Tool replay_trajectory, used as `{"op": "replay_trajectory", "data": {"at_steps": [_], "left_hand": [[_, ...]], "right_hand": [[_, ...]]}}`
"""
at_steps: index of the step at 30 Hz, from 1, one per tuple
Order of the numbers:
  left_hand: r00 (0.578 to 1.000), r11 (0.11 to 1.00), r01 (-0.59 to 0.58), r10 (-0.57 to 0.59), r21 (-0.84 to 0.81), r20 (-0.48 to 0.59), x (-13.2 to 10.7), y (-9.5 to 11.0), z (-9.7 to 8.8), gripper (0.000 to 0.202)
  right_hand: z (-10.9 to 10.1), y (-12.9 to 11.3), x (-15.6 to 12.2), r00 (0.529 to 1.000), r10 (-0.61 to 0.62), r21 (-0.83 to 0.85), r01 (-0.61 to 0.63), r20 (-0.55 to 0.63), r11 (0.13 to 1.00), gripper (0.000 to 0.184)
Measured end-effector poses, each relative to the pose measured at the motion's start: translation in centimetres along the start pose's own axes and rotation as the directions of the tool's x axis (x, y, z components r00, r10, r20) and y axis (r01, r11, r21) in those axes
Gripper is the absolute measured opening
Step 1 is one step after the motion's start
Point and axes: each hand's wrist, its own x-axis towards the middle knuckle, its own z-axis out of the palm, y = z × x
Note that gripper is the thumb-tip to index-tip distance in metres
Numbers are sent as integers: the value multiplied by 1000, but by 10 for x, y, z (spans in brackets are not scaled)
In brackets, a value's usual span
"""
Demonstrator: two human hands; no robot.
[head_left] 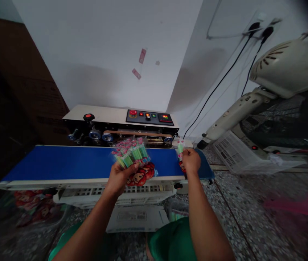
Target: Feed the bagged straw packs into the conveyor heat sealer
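Blue belt (pixel 61 161) — left hand (pixel 121 177) grips packet bundle (pixel 134 159), right hand (pixel 191 162) pinches one packet (pixel 180 148).

A single head-worn camera looks forward and down from just behind the person's outstretched forearms, close to the long blue conveyor belt (pixel 74 162) of the cream band-sealing machine (pixel 121 121), facing a white wall corner (pixel 170 54), with wide-angle bending at the edges.

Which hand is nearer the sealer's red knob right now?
Left. The left hand, gripping a bunch of packets, sits below and right of the red knob; the right hand is much farther right.
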Motion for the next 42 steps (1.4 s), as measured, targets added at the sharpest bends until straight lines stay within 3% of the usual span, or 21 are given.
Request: {"op": "replay_trajectory", "data": {"at_steps": [6,9,11,13,15,16,21,26,31,37,40,42], "left_hand": [[999,999,35,-35,31,4,-1,-1,0,31],[999,999,34,-34,25,12,0,0,1,33],[1000,1000,14,-14,14,10,0,0,2,34],[1000,1000,3,-3,-6,1,1,-1,2,38],[1000,1000,-7,7,-18,-20,2,-3,2,41],[999,1000,-17,16,-18,-31,2,-3,2,42],[998,998,-59,59,-20,-10,3,-5,3,39],[998,998,-66,66,-15,20,2,-6,5,39],[998,998,-55,55,-32,14,2,-7,6,40],[1000,999,-12,13,-37,27,1,-6,5,40],[1000,999,-9,9,-32,-1,0,-4,4,39],[1000,999,-18,17,-30,-13,1,-2,3,38]], "right_hand": [[12,-35,-9,987,-123,-35,127,102,991,30],[8,-54,-22,959,-278,118,270,61,956,31],[2,-67,-37,906,-407,397,334,113,855,35],[-5,-78,-55,798,-552,670,276,240,689,37],[-8,-87,-71,713,-633,794,179,302,581,33],[-8,-89,-77,710,-638,816,157,299,557,31],[-6,-92,-89,795,-577,868,141,187,476,26],[-6,-90,-88,862,-487,863,134,140,487,26],[-5,-88,-87,923,-381,888,131,53,441,32],[-11,-73,-67,949,-306,767,253,-78,589,36],[-16,-46,-40,956,-205,616,292,-209,732,38],[-18,-25,-23,956,-152,448,254,-251,857,36]]}}
